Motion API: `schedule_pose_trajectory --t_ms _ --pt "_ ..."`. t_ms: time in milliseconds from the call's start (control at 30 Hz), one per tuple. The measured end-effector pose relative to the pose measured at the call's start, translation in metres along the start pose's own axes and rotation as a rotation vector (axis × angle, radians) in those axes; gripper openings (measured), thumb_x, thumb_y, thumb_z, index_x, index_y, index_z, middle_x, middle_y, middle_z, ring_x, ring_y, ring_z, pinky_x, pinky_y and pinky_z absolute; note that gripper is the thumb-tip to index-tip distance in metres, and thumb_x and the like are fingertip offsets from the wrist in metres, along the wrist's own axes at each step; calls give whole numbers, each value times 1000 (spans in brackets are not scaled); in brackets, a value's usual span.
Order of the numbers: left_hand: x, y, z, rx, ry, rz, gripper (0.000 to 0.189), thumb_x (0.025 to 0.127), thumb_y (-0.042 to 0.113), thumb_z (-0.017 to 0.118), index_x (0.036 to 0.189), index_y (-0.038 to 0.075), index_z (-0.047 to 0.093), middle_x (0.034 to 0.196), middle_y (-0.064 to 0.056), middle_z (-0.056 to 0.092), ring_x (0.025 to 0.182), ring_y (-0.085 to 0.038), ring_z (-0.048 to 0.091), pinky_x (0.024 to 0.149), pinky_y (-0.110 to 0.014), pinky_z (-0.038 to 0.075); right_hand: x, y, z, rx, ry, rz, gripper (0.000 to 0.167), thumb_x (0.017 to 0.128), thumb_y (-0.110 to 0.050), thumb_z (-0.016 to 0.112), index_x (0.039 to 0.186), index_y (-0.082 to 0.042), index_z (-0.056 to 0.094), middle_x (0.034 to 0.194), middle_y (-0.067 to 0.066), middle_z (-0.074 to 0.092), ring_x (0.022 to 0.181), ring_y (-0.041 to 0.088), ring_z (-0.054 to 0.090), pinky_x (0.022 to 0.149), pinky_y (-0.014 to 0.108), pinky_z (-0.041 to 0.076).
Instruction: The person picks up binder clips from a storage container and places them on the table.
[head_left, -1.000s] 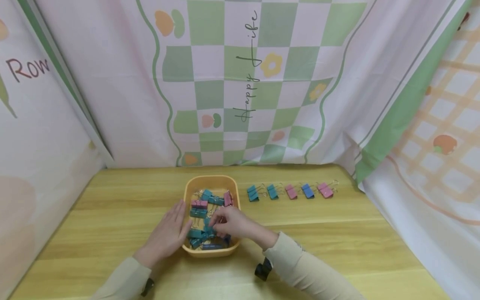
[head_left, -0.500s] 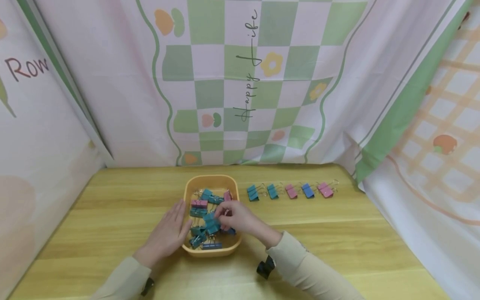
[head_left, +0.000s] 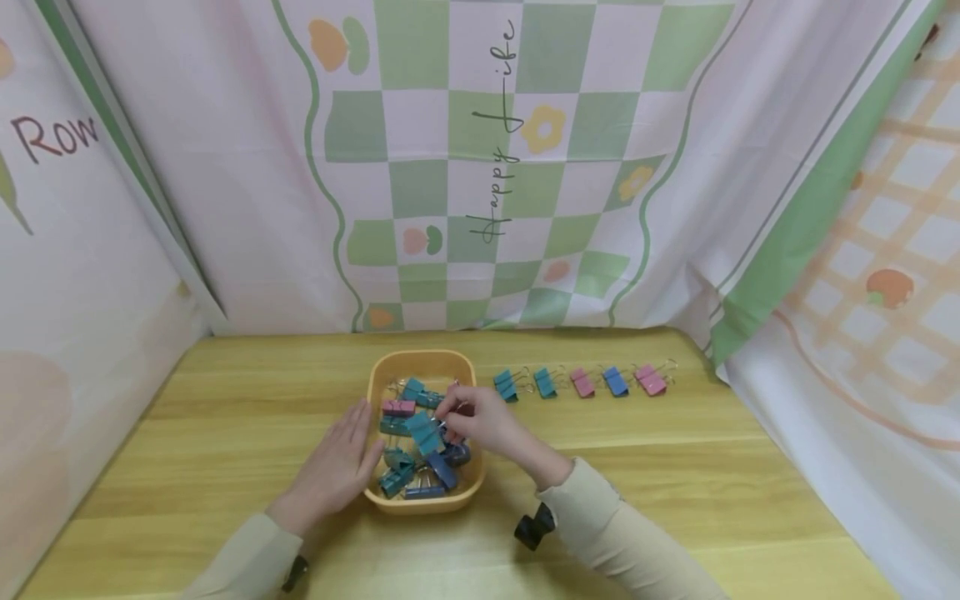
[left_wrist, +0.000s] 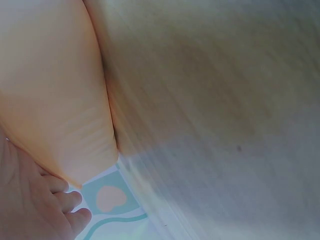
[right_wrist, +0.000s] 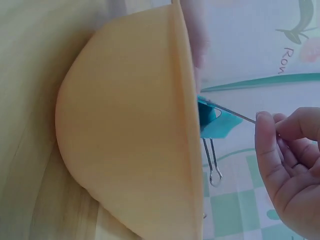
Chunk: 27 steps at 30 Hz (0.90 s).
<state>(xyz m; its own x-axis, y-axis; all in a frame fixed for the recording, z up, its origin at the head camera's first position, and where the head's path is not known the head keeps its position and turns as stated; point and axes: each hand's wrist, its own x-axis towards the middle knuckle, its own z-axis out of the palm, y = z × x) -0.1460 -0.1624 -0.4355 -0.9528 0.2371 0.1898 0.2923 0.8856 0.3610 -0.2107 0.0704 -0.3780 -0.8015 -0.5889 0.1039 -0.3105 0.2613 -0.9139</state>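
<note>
Evidently, the step in hand is picking one teal binder clip (head_left: 425,432) out of the yellow basket (head_left: 422,356). The clip hangs tilted over the others, inside the basket's outline from above; in the right wrist view part of it shows above the rim, the rest hidden behind the wall. One of its wire handles (right_wrist: 232,111) is pinched between thumb and fingertip in the grip of the right hand (head_left: 486,421), the clip's body pointing away from the palm.

Just below it a blue clip (head_left: 442,471) lies aslant among the loose pile; whether the two are caught together I cannot tell. A pink clip (head_left: 398,408) lies nearby, towards the left wall. Along that wall rests the left hand (head_left: 333,458), its fingers straight and grasping nothing, apparently steadying the basket.

Outside, to the right on the wooden counter (head_left: 675,467), stands a row of five clips (head_left: 582,383), spaced apart: teal, teal, pink, blue, pink, with handles towards the right. To judge by that row, the next move calls for raising the clip clear of the rim without dragging neighbours along, then turning it to match the others' direction.
</note>
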Motion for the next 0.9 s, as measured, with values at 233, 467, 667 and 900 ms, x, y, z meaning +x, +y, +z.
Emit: schedule_pose_trajectory --t_ms 233,467,667,900 --pt "0 -1 1 0 -1 -3 62 99 32 36 142 -8 17 148 -22 14 134 -37 18 107 -49 19 -11 -27 -13 108 33 44 10 87 9 51 87 13 60 82 20 63 65 23 61 63 41 55" --pt "0 -1 2 -1 3 -4 62 100 32 36 142 -8 16 147 -23 14 134 -38 18 107 -49 19 -7 2 -30 182 116 61 11 88 6 53 93 15 58 85 25 61 64 19 61 65 41 56" --pt "1 -1 2 -1 -1 -10 62 100 32 36 142 -8 17 148 -22 13 134 -38 19 107 -48 18 -9 12 -47 211 218 65 13 87 7 50 94 17 55 84 25 59 64 18 62 64 34 56" --pt "1 0 2 4 -14 -18 62 99 33 35 142 -8 16 148 -22 13 134 -38 18 108 -48 18 -13 26 -63 285 291 97 15 86 10 46 97 20 49 90 24 55 64 16 62 66 32 56"
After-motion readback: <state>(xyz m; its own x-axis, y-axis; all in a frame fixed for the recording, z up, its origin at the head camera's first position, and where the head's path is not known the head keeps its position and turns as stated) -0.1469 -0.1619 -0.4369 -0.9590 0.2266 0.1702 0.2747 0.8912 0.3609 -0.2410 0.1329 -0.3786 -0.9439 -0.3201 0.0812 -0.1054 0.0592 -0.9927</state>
